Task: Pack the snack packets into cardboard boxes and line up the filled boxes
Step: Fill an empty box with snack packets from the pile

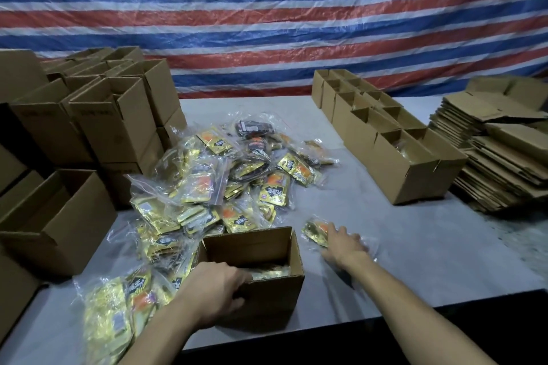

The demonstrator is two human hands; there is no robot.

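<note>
An open cardboard box (268, 295) stands near the table's front edge, with gold packets showing inside. My left hand (215, 290) grips its near left rim, thumb on the outer wall. To the box's right, my right hand (344, 243) lies on a lone bag of gold snack packets (315, 231) on the table, fingers spread over it. A big heap of bagged snack packets (225, 178) fills the table's middle and runs down the left to the front edge.
A row of filled open boxes (394, 157) lines the right side of the grey table (415, 246). Flat folded cartons (498, 151) are stacked at far right. Empty open boxes (98, 118) are piled at left. A striped tarp hangs behind.
</note>
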